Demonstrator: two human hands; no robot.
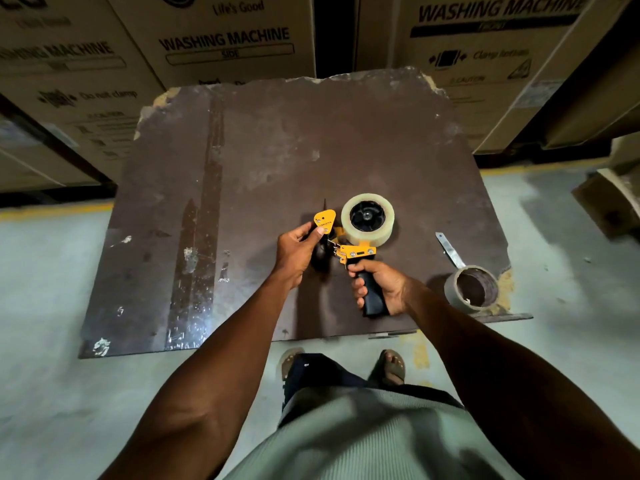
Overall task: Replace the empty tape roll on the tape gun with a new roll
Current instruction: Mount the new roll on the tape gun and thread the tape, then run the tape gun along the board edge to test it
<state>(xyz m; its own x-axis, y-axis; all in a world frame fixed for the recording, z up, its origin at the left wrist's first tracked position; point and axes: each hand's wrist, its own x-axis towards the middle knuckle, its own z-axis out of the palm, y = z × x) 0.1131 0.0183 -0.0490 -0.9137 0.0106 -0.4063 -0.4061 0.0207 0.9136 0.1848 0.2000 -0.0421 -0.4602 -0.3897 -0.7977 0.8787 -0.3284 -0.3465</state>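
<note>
Right hand (381,285) grips the black handle of the yellow tape gun (349,237), clear new tape roll (367,219) mounted; left hand (298,252) pinches its front flap. Empty brown cardboard core (472,287) lies at four o'clock on the worn brown board (242,174).

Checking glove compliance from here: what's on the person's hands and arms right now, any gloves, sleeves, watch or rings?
The left hand and right hand are bare, with no gloves. Both forearms are uncovered as far as the frame shows; no sleeve cuff, watch or bracelet is visible. Rings cannot be made out.
</note>
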